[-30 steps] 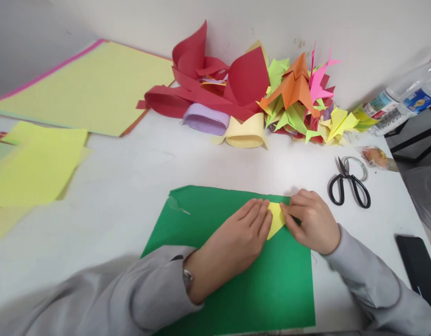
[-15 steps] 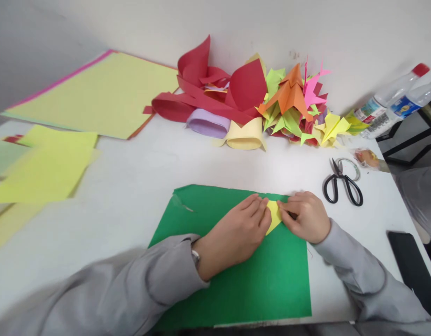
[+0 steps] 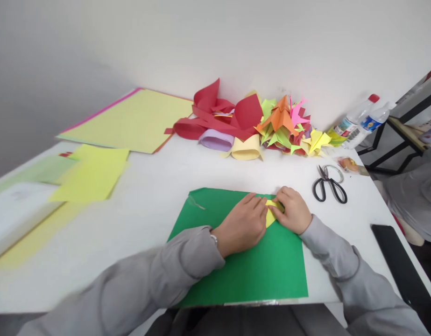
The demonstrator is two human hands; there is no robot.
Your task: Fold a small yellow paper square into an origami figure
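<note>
A small piece of yellow paper [image 3: 270, 218] lies over the upper right of a green sheet [image 3: 243, 280], partly covered by my fingers. My left hand [image 3: 241, 224] is closed at the paper's left side, its fingertips pressed on it. My right hand [image 3: 293, 210] pinches the right side of the same paper between thumb and fingers. A folded strip shows along the paper's upper edge between the two hands. The rest of the paper is hidden under my fingers.
Black-handled scissors [image 3: 329, 185] and a roll of tape [image 3: 334, 173] lie right of the green sheet. A black phone-like slab [image 3: 397, 261] is at the right edge. Folded paper shapes [image 3: 280, 123], bottles [image 3: 358, 116] and large yellow sheets [image 3: 131, 121] stand along the back; yellow squares [image 3: 96, 175] lie left.
The camera view has tilted up and shifted. My right fingers have moved over the yellow paper's upper right part, and a fold now shows at its top edge.
</note>
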